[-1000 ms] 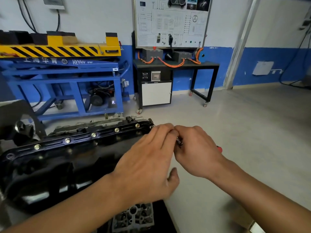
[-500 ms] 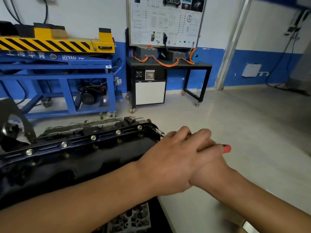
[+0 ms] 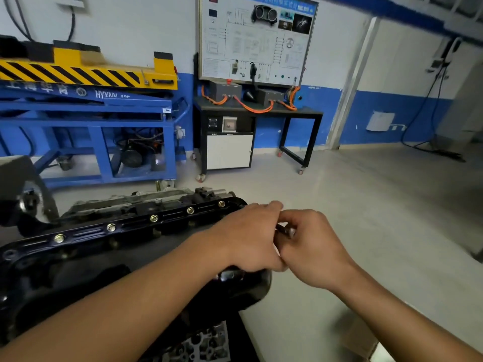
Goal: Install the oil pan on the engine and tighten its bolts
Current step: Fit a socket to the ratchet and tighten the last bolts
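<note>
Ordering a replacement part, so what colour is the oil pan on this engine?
The oil pan is glossy black, clearest in the head view.

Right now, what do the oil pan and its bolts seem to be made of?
Oil pan: probably metal under glossy black paint, since it mirrors the room light. Bolts: metal with a yellowish plating, it seems, as their heads shine gold.

White walls [image 3: 130, 27] carry a blue lower band [image 3: 392, 116] above a pale grey floor [image 3: 366, 205]. At ten o'clock stands a blue steel lift frame [image 3: 86, 118] topped with yellow-and-black hazard stripes [image 3: 65, 73]. At twelve o'clock — a black wheeled bench [image 3: 300, 114] with a diagram board [image 3: 256, 40], orange cables [image 3: 251, 107] and a white cabinet door [image 3: 229, 152]. Dark cords [image 3: 439, 100] hang down the wall at two o'clock.
</note>
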Motion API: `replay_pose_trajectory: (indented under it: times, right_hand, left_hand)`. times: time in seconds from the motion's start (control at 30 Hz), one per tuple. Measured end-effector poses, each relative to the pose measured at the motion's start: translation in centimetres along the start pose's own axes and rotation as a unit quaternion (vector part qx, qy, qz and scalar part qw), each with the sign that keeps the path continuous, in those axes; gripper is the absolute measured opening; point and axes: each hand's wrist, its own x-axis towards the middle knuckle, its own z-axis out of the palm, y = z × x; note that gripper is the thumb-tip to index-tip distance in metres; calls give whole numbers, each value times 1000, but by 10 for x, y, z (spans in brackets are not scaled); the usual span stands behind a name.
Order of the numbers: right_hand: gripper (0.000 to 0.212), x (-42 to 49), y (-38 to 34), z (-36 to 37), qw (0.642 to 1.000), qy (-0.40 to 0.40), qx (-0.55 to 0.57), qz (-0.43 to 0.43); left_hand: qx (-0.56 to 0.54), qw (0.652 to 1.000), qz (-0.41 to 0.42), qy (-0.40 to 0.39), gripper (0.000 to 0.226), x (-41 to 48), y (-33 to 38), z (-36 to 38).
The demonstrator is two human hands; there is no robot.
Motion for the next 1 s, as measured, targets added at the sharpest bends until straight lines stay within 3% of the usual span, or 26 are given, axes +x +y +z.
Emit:
replay_pose_trajectory:
  times: [0.1,0.2,0.3,0.47,0.53,0.7,0.77,0.87,0.9,1.0]
  right_hand:
    - [22,-4,-7,-9,998,40,-49,-30]
    - [15,-9,-18,-25,981,101,-138,-92]
    - [11,-6,-31,-21,976,52,-160,-138]
    - [16,3,-37,7,972,22,-183,-147]
    - [12,5,-37,12,972,32,-182,-144]
    - [12,5,-37,13,971,24,-182,-156]
    - [3,7,-40,11,962,21,-215,-169]
    - [37,11,-47,7,926,34,-298,-228]
    - [38,11,-53,4,910,35,-329,-250]
    - [13,13,-59,2,871,38,-394,-292]
  left_hand:
    - [8,999,7,45,31,-2,5,-9]
    - [9,984,32,173,23,-17,13,-4]
    - [-25,978,13,209,34,-35,7,4]
    - [124,983,-47,123,89,-63,-16,17]
    - [140,983,-43,113,100,-66,-17,18]
    - [120,984,-44,128,105,-65,-18,19]
    - [107,984,-47,131,104,-64,-20,19]
    - [100,985,-47,132,102,-63,-22,18]
    - [99,986,-50,128,102,-63,-22,17]
    - [98,987,-65,111,106,-61,-21,17]
